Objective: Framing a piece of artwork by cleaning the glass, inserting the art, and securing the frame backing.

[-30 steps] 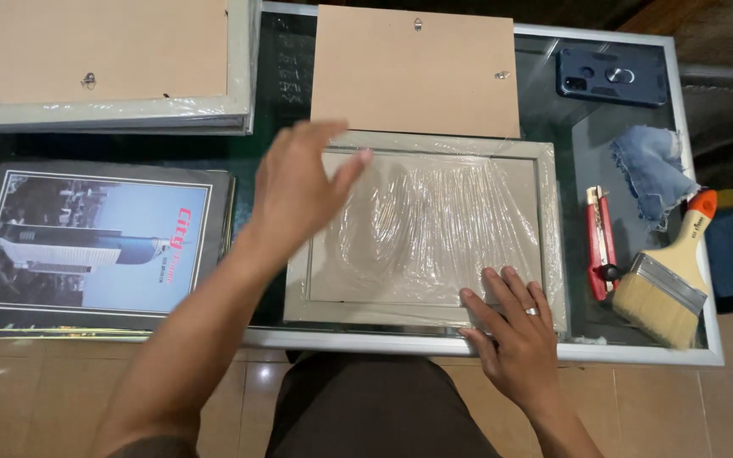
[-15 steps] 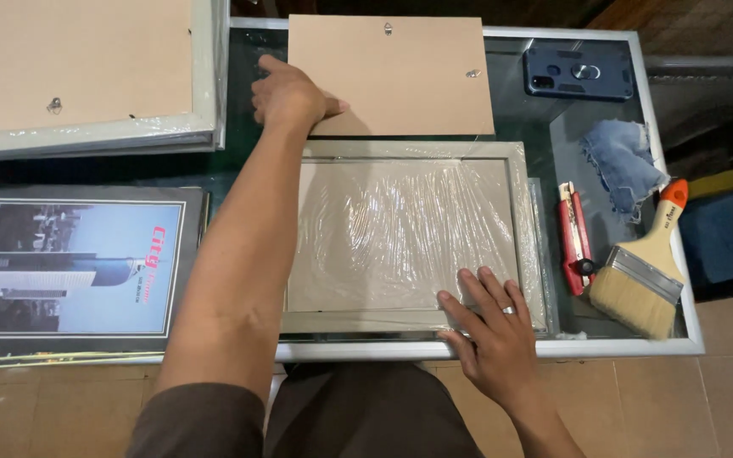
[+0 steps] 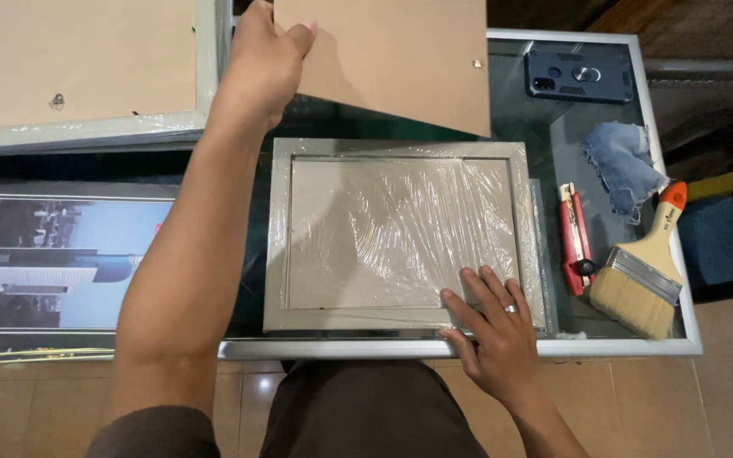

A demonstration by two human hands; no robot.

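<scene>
Poster print far left on glass table, big frame back above it. Left hand up top, fingers pinching left edge of brown backing board, board tilted, lifted over wrapped grey picture frame, rest of board sticking out right of grip. Right hand flat, fingers spread, pressing frame's lower right corner. Further right: red utility knife, denim rag, paintbrush, phone at back.
</scene>
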